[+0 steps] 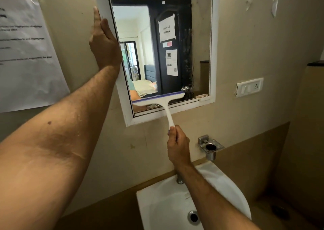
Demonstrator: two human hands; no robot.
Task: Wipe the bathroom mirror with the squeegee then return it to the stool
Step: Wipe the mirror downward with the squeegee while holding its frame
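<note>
Low on the mirror [168, 45], near its bottom edge, the squeegee [162, 103] lies with its blade against the glass. The tool is T-shaped and white. Its head is a long, narrow bar that runs nearly level, with the right end slightly higher than the left. A thin blue-violet strip follows the upper edge of the bar where it meets the glass. A slim white handle leaves the middle of the bar and slopes down and to the right, crossing the lower part of the white mirror frame [213, 54].

The right hand [178, 146] grips the lower end of the handle, below the frame. Its fingers are curled round the handle and the thumb lies along the upper side. The forearm comes up from the near right, over the sink [157, 203].

The left hand [104, 42] rests on the left side of the mirror frame, well above the squeegee. Its fingers are straight and point upward, flat against the frame edge; it holds nothing.

The mirror is rectangular and set on a beige wall. Its glass reflects a dark door with paper notices and a lit room beyond.

To the left of the mirror, a printed paper sheet [26, 54] hangs on the wall. To the right, a white switch plate [249, 87] is fixed. Below it, a metal holder [210, 148] projects from the wall, just above the white sink. The sink drain [193, 217] shows in the basin.
</note>
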